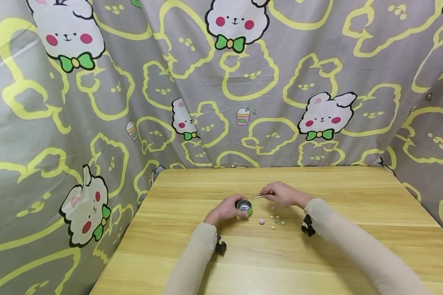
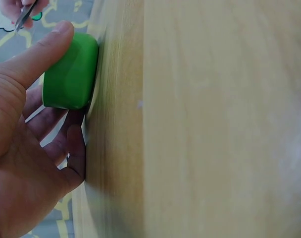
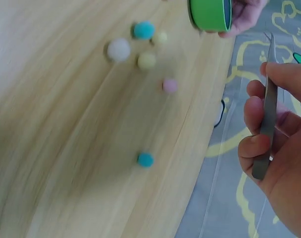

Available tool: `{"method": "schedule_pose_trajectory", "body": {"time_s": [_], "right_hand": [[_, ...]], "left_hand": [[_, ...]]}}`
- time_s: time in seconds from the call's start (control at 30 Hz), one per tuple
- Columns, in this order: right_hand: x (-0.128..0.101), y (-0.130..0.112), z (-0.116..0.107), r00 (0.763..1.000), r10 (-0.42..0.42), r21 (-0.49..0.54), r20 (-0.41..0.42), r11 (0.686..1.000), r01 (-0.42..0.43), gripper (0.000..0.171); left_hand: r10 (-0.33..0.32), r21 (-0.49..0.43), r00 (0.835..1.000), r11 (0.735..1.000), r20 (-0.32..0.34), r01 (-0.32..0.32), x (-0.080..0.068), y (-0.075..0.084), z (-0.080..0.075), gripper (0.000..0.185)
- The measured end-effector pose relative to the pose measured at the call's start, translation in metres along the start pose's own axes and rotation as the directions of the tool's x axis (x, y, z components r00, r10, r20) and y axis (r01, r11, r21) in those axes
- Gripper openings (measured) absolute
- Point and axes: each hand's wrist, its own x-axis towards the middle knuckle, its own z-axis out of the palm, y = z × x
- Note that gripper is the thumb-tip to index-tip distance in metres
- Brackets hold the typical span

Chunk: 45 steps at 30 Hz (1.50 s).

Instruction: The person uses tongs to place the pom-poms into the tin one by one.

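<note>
The left hand (image 1: 227, 209) grips the green tin (image 1: 245, 207) to steady it on the desk (image 1: 317, 262). The right hand (image 1: 282, 194) pinches tweezers (image 3: 266, 119), tips seemingly over the tin; pom-poms (image 1: 275, 220) lie beside it.

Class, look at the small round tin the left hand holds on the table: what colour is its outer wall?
The tin is bright green outside, gripped by the left hand; the left wrist view shows it best.

right hand (image 3: 281, 163) pinches tweezers (image 3: 266, 109); pompoms (image 3: 146, 60) scattered on table (image 3: 66, 148); green tin (image 3: 210, 14) beyond.
</note>
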Motion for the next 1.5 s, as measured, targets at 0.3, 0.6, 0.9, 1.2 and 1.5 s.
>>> {"method": "schedule_pose_trajectory", "body": {"time_s": [0.3,0.6,0.9,1.2,1.5], "right_hand": [[-0.023,0.018,-0.011,0.998,0.056,-0.014,-0.018,0.998,-0.056,0.018],[-0.044,0.033,-0.019,0.996,0.081,-0.03,-0.044,0.996,-0.082,0.017],[-0.066,0.047,-0.026,0.992,0.115,-0.033,-0.052,0.993,-0.116,0.016],[-0.083,0.06,-0.026,0.989,0.147,-0.041,-0.037,0.988,-0.148,0.015],[-0.093,0.066,-0.02,0.984,0.169,-0.055,-0.048,0.984,-0.172,0.014]], "left_hand": [[-0.001,0.023,1.0,1.0,0.004,0.001,0.0,-0.002,0.001,0.052],[-0.008,0.027,1.0,1.0,-0.001,0.008,-0.001,0.0,0.0,0.052],[-0.005,0.016,1.0,1.0,0.001,0.005,-0.001,-0.001,0.0,0.052],[-0.01,0.01,1.0,1.0,0.006,0.01,0.001,-0.002,-0.001,0.052],[-0.015,0.002,1.0,1.0,0.004,0.015,0.001,0.0,0.0,0.051]]}}
